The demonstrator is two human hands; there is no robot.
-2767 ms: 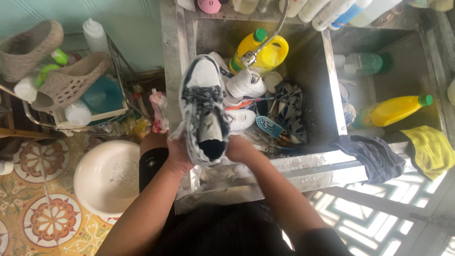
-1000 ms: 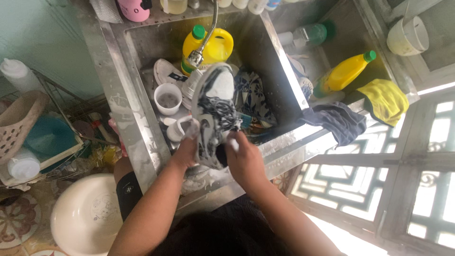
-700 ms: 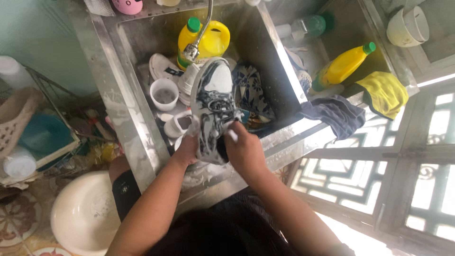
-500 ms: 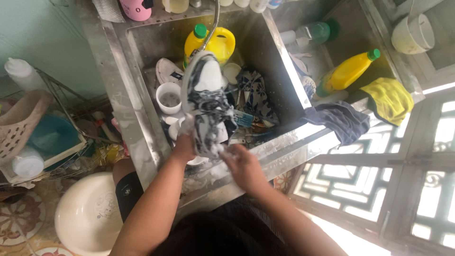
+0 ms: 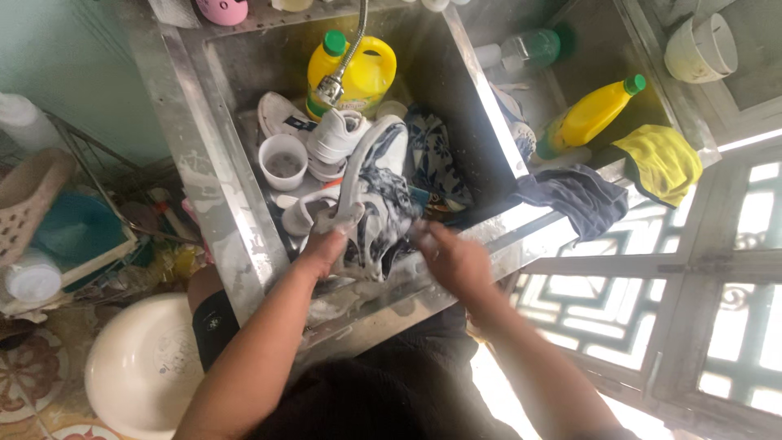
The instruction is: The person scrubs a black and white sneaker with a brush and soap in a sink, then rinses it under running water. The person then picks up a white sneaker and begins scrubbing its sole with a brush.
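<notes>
2 hands work over the steel sink (image 5: 204,175). Her left hand (image 5: 326,248) clamps the heel end of a grey-and-white sneaker (image 5: 376,191), holding it tilted on its side above the basin. Her right hand (image 5: 452,261) is blurred beside the shoe; I cannot tell its grip. A yellow jug (image 5: 358,69) stands behind.

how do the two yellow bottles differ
The jug by the tap stands upright in the left basin, squat and wide. The slim bottle lies tilted in the right basin, long and narrow. Both are yellow with green caps.
</notes>
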